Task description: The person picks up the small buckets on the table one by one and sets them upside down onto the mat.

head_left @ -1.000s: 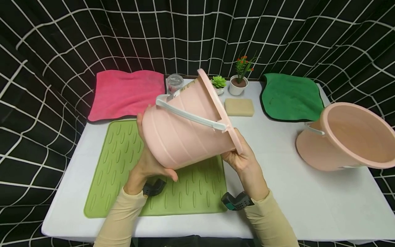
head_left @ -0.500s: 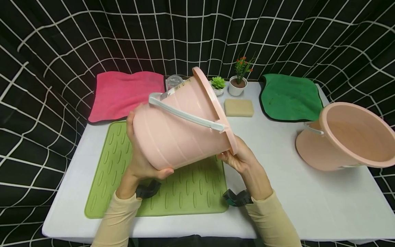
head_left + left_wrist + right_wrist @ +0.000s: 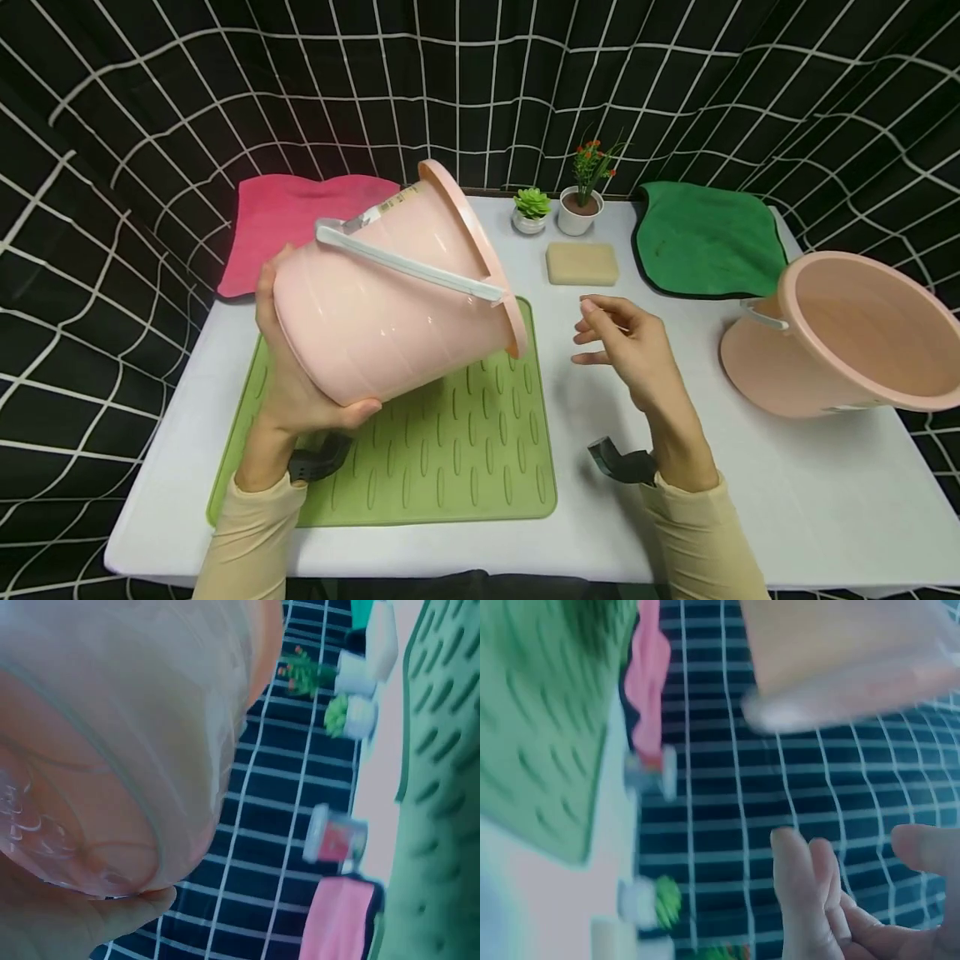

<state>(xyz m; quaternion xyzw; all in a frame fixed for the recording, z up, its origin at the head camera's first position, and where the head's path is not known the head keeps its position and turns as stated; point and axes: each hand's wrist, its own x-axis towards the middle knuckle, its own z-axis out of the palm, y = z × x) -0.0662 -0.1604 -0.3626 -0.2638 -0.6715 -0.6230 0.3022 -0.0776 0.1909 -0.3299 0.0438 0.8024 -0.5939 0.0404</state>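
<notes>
A pale pink bucket (image 3: 390,308) with a light grey handle (image 3: 408,265) is tipped on its side in the air, its mouth facing right. My left hand (image 3: 296,392) grips it round the base, thumb along the underside. In the left wrist view the bucket's bottom (image 3: 75,802) fills much of the picture, with fingers along its edge. To the right of the rim, my right hand (image 3: 626,350) is in the air with fingers loosely bent and nothing in them. The right wrist view shows that hand (image 3: 832,915) apart from the blurred bucket (image 3: 855,667).
A green ribbed mat (image 3: 450,467) lies below the bucket. A second pink bucket (image 3: 765,358) stands at the right. Along the back are a pink cloth (image 3: 300,208), a clear jar (image 3: 337,836), two potted plants (image 3: 531,210), a beige sponge (image 3: 582,263) and a green cloth (image 3: 708,237).
My right hand has let go of the bucket's rim and moved right. My left hand has carried the bucket to the left, still tipped; the bucket now hides the jar in the head view.
</notes>
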